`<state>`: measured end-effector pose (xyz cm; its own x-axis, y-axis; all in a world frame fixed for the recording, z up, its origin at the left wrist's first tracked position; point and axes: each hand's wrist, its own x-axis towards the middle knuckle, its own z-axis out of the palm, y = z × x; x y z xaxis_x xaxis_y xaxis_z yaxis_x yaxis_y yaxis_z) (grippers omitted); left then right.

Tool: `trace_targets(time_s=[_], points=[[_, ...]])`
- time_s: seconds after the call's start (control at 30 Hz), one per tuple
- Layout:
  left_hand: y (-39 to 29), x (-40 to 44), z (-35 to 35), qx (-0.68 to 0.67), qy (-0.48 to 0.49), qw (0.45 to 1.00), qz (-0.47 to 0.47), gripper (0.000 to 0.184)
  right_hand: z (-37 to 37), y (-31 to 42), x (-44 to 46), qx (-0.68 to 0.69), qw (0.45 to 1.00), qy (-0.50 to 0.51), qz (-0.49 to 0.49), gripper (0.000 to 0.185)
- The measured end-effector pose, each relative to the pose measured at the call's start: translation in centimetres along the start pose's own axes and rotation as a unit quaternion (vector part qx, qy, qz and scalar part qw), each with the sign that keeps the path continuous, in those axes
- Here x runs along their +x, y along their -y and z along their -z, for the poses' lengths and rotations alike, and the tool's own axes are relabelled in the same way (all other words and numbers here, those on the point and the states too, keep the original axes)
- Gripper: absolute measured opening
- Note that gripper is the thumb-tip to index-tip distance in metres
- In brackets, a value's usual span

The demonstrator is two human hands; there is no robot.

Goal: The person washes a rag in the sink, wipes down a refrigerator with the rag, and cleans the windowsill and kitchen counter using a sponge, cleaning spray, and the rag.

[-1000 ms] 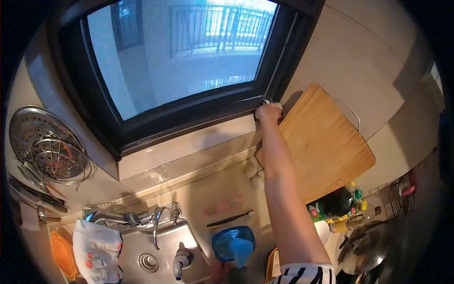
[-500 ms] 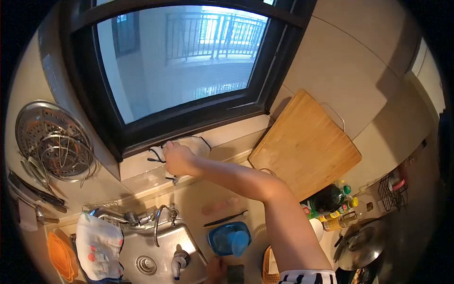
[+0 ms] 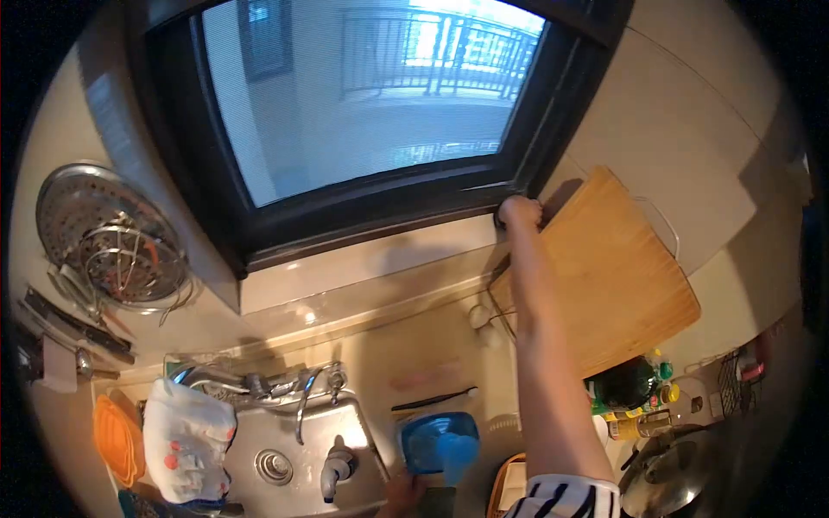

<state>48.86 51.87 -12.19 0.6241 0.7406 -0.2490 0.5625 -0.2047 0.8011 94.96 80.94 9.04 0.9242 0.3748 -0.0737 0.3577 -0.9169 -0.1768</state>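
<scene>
My right hand [image 3: 521,212] reaches to the right end of the windowsill [image 3: 371,266], in the corner beside the wooden cutting board [image 3: 600,272]. Its fingers are curled closed at the window frame; a small dark patch shows beside them, but what they hold is hidden. Low in the view, my left hand [image 3: 402,495] is partly visible at the sink's right edge, next to a blue plastic basin [image 3: 416,445] with a lighter blue cup [image 3: 458,453] in it. The left fingers are too dim and cut off to read.
A steel sink [image 3: 302,466] with a tap [image 3: 306,401] lies at lower left, a white printed cloth [image 3: 186,445] on its left side. A black-handled brush [image 3: 434,399] lies behind the basin. Bottles [image 3: 630,382] and a lidded pan [image 3: 665,479] stand at right.
My right hand has moved right along the sill to its corner. The pale cloth item with black cords that it was touching no longer shows on the sill. The view has shifted slightly.
</scene>
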Motion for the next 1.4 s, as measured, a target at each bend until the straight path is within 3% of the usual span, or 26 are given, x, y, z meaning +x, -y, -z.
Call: trace_targets(time_s=[0.03,0.1,0.13,0.17,0.23,0.3,0.33,0.4,0.43,0.5,0.6,0.67,0.7,0.73,0.8,0.87,0.97,1.0,1.07,1.1,1.13,1.2,1.23,1.3,1.37,1.4], points=[[0.3,-0.1,-0.2,0.006,0.014,1.000,0.008,0.021,-1.2,-0.2,1.4,-0.021,0.999,0.027,-0.016,0.032],[-0.2,-0.1,0.1,-0.004,-0.023,1.000,-0.011,0.021,-2.2,-0.3,2.1,-0.107,0.990,0.005,0.089,0.029],[-0.6,0.0,0.2,-0.007,-0.049,0.998,-0.037,0.022,-1.2,-0.6,-0.7,-0.158,0.967,-0.036,0.195,0.029],[-0.7,0.0,0.4,-0.011,-0.058,0.998,-0.027,0.022,-1.7,0.1,-2.0,-0.160,0.965,-0.033,0.208,0.029],[-0.7,0.1,0.7,-0.033,-0.012,0.998,-0.052,0.022,-2.5,1.0,-4.3,-0.233,0.903,-0.098,0.346,0.026],[-0.7,0.3,0.7,-0.030,0.001,0.999,-0.040,0.022,-1.3,4.3,-10.4,-0.338,0.849,0.009,0.407,0.022],[-0.7,0.4,0.8,-0.024,0.019,0.999,-0.036,0.022,-2.6,5.4,-12.4,-0.376,0.803,-0.027,0.462,0.020],[-0.9,0.2,0.9,-0.022,-0.005,0.998,-0.050,0.021,-2.5,8.0,-18.5,-0.322,0.738,0.007,0.592,0.023],[-0.9,0.2,1.0,-0.019,-0.025,0.997,-0.067,0.021,-1.5,9.8,-22.5,-0.390,0.674,0.008,0.628,0.027],[0.6,0.6,-0.4,-0.017,-0.012,0.996,-0.083,0.021,-5.4,11.9,-26.0,-0.164,0.728,0.019,0.665,0.035],[1.0,1.0,-0.8,-0.013,0.031,0.996,-0.085,0.022,-7.5,15.7,-31.5,0.036,0.728,0.154,0.667,0.045],[1.0,1.1,-0.4,-0.012,0.056,0.996,-0.066,0.023,-8.7,17.3,-34.1,0.067,0.687,0.034,0.722,0.045],[0.8,0.9,-0.3,-0.023,0.013,0.997,-0.079,0.023,-9.1,17.8,-34.9,0.082,0.663,-0.024,0.744,0.044],[0.4,0.3,-0.6,-0.040,-0.026,0.995,-0.092,0.023,-9.0,18.1,-34.6,0.078,0.661,-0.017,0.746,0.044],[-0.2,0.2,-0.3,-0.068,-0.024,0.994,-0.081,0.022,-7.5,19.3,-32.2,0.116,0.579,0.055,0.805,0.036],[-0.3,-0.1,-0.5,-0.086,-0.020,0.994,-0.071,0.022,-7.4,18.9,-31.5,0.167,0.560,0.072,0.808,0.032],[0.8,0.8,-1.1,-0.052,-0.079,0.990,-0.109,0.022,-5.5,18.3,-30.3,0.118,0.434,0.242,0.860,0.026],[1.2,0.8,-1.6,-0.059,-0.099,0.985,-0.125,0.023,-4.2,18.0,-30.2,0.120,0.432,0.239,0.861,0.026],[1.4,0.5,-2.5,-0.073,-0.122,0.980,-0.139,0.024,-1.8,17.9,-30.0,0.077,0.568,0.120,0.811,0.027],[1.3,0.2,-3.0,-0.083,-0.109,0.984,-0.110,0.024,-1.5,18.3,-30.7,0.213,0.627,0.004,0.749,0.025],[1.3,0.1,-3.2,-0.090,-0.095,0.988,-0.084,0.025,-1.6,19.0,-31.1,0.275,0.605,-0.034,0.747,0.023],[1.1,-0.1,-2.7,-0.075,-0.101,0.988,-0.092,0.026,-3.6,19.1,-32.2,0.012,0.602,0.123,0.789,0.035],[1.0,0.0,-2.3,-0.060,-0.109,0.987,-0.105,0.027,-5.7,19.1,-32.0,0.014,0.607,0.121,0.786,0.035],[0.7,-0.3,-1.4,-0.051,-0.094,0.988,-0.109,0.027,-9.4,17.8,-30.3,0.182,0.531,0.058,0.826,0.048],[0.6,0.0,-1.2,-0.038,-0.065,0.989,-0.128,0.028,-8.1,14.3,-27.5,0.145,0.559,0.044,0.815,0.052],[0.8,0.1,-1.1,-0.018,-0.035,0.995,-0.090,0.027,-7.3,13.1,-26.6,0.112,0.563,0.044,0.817,0.055]])
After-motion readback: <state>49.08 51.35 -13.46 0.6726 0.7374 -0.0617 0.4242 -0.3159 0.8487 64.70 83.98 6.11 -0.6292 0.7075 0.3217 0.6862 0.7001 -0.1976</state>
